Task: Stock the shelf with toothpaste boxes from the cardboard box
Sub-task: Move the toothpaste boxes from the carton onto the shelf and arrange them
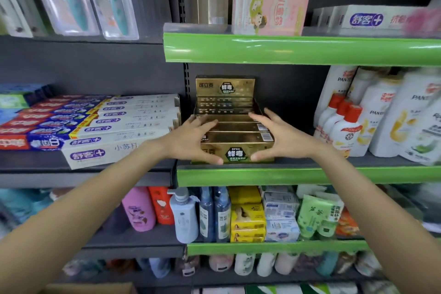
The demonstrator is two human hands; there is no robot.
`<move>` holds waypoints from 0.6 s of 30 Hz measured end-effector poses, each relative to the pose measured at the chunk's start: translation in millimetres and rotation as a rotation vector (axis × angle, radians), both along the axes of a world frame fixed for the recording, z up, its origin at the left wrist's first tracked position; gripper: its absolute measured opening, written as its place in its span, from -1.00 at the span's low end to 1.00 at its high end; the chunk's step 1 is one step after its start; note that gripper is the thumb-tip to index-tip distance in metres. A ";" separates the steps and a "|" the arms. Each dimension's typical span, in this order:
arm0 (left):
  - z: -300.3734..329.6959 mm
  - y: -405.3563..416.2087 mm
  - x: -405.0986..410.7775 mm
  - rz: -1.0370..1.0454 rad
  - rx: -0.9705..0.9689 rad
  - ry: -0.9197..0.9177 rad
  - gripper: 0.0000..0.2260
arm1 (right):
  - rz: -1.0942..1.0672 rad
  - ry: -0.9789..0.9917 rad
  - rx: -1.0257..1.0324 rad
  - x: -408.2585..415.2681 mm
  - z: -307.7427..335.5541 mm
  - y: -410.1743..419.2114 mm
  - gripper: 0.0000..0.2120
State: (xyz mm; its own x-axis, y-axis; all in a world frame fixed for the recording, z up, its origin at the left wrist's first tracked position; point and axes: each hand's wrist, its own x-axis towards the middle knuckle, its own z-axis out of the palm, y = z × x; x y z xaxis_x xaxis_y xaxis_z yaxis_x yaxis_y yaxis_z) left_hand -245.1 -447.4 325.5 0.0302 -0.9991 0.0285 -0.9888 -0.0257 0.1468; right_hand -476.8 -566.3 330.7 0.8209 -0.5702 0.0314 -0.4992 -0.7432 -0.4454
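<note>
1. So, far left: grey shelf point(83, 175) w/ flat rows of long white, red and blue toothpaste cartons point(100, 126), lying lengthwise, packed side by side.
2. Left hand point(191, 141): fingers spread over the left end of the gold toothpaste boxes point(236, 137), thumb curled under onto the front face; clamped on the stack.
3. Centre: gold boxes are long, glossy, metallic-looking card, stacked in a gold display tray point(226, 86) on the green-edged shelf point(286, 175); the tray's back panel stands upright behind them.
4. Right hand point(286, 138): mirrors the left, fingers on top at the right end, thumb on the front face, gripping the same stack.
5. Right: white shampoo bottles point(372, 117), smooth plastic, some w/ red caps, standing upright near the tray.
6. Bottom left corner: cardboard box point(88, 289), brown, only an edge seen; contents not visible.
</note>
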 end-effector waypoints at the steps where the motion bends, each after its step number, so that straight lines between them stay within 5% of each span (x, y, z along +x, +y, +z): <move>1: -4.6 -4.9 2.3 0.030 0.017 -0.001 -0.01 | -0.021 -0.010 0.020 2.7 -1.9 -0.2 0.05; 9: -10.9 -12.3 6.7 0.016 0.000 0.209 0.05 | -0.097 0.035 0.088 21.9 -9.9 3.2 0.04; 18: -8.2 -16.5 2.8 0.038 0.038 0.204 0.04 | -0.116 0.076 -0.014 23.2 -12.2 -2.6 0.02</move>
